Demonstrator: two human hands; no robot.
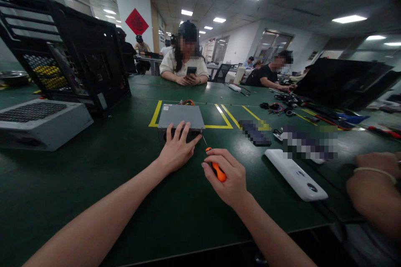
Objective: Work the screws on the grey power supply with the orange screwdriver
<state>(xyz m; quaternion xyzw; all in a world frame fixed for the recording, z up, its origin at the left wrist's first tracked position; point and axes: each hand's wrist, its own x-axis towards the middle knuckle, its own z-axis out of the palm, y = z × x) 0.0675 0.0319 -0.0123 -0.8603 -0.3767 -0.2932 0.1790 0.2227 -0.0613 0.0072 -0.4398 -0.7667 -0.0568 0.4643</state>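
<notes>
left hand lies flat on the grey power supply, right hand grips an orange screwdriver at its corner — casing looks closed.

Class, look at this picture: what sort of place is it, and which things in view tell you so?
Probably a shared electronics workshop or training room. A green worktable carries an opened computer case and a grey power supply unit; the right hand holds an orange-handled screwdriver, and other people sit nearby.

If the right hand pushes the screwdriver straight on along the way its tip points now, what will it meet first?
Probably the grey metal box. The right hand holds the orange screwdriver with its shaft aimed up-left at the box's near right corner, beside the left hand. Depth is unclear, so it might pass just right.
</notes>
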